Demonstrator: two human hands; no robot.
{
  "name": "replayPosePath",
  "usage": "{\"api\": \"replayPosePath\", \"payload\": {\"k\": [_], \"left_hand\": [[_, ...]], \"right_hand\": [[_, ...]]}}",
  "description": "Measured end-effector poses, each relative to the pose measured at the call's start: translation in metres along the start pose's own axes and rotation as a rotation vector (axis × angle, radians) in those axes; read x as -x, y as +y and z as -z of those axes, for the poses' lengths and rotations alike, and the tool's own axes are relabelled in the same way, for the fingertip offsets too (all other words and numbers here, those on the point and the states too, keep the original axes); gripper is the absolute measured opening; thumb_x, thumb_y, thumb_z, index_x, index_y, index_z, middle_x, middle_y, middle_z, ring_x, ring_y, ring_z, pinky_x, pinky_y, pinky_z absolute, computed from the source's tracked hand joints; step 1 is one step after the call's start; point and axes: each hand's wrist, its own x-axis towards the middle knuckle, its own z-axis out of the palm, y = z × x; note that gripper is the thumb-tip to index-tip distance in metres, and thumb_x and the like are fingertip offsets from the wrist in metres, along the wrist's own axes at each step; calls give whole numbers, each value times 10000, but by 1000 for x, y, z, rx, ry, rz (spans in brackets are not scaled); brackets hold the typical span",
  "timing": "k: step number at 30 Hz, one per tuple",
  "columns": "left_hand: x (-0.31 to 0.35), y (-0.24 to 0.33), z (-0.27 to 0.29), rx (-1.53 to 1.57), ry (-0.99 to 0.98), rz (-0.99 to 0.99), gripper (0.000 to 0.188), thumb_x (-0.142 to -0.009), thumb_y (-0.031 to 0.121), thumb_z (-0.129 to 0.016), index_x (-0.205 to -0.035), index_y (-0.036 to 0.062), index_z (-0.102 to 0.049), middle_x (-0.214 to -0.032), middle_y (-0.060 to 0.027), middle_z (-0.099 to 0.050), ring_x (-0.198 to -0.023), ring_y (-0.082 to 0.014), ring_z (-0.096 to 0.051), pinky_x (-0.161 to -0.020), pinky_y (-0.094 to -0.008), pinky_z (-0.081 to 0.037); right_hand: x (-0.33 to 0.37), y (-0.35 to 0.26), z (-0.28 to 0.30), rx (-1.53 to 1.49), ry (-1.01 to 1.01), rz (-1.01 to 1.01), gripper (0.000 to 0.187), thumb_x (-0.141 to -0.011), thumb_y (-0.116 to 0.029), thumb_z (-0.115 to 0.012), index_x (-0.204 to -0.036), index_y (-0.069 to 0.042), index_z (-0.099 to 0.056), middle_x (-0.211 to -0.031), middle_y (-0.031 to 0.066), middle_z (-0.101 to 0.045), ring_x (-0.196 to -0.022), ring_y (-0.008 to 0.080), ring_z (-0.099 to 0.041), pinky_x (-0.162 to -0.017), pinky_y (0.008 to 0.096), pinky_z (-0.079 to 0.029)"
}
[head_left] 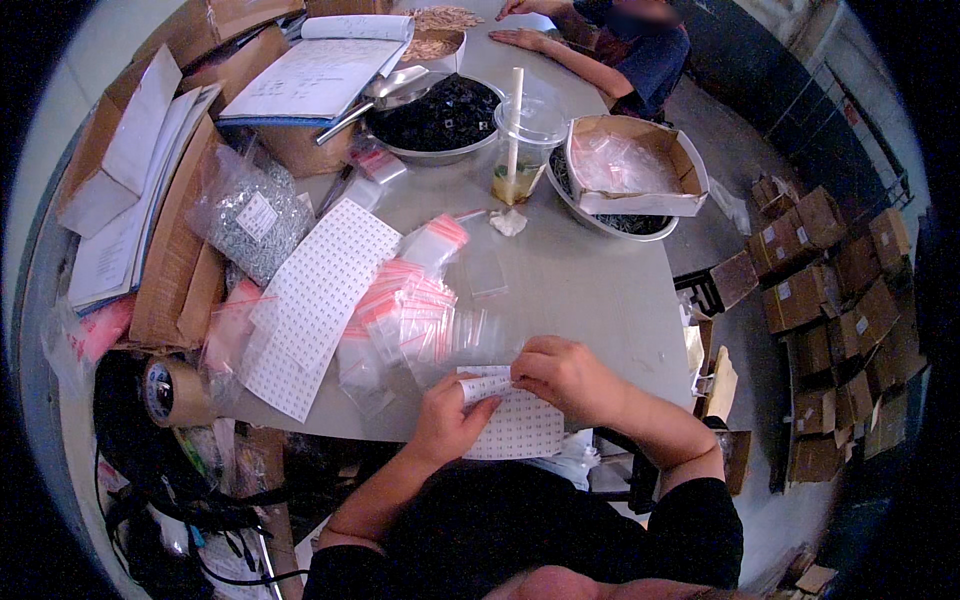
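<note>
At the table's front edge a white sheet of small printed labels (522, 428) is bent over near its top. My left hand (448, 418) grips its left side, the thumb lying over the bent part. My right hand (568, 378) is closed in a pinch at the sheet's upper right edge; whether a single label is between those fingertips is hidden. Just beyond lies a spread pile of small clear zip bags (405, 310) with red strips. More label sheets (325, 290) lie to the left of the bags.
A bag of screws (262, 220), cardboard boxes and a tape roll (175, 392) crowd the left. Farther back stand a bowl of black parts (435, 118) with a metal scoop, a plastic cup (522, 150) with a straw, and a box of bags (635, 165) on another bowl. A person (640, 60) sits across.
</note>
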Motion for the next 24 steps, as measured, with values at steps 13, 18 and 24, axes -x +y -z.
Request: {"api": "replayPosePath", "payload": {"k": [13, 18, 24], "left_hand": [[0, 4, 3, 68, 0, 43, 206, -816, 61, -663, -1012, -2, -667, -981, -176, -658, -858, -325, -666, -732, -378, -540], [0, 0, 1, 42, 2, -13, 210, -823, 59, -655, -1024, -1, -665, -983, -183, -656, -871, -329, -664, -737, -380, -541], [-1, 5, 5, 28, 4, 3, 204, -830, 70, -651, -1019, -4, -665, -970, -189, -656, -859, -335, -660, -735, -384, -540]], "right_hand": [[-8, 8, 16, -165, -78, -30, 267, -759, 26, -659, -1008, -44, -591, -975, 136, -607, -864, 324, -635, -738, 378, -527], [-5, 1, 11, -105, -69, -30, 268, -762, 19, -648, -1016, -36, -581, -996, 139, -599, -878, 348, -625, -762, 398, -524], [-15, 10, 23, -282, -153, -67, 252, -768, 35, -634, -1005, -27, -574, -967, 115, -602, -839, 279, -630, -733, 368, -513]]}}
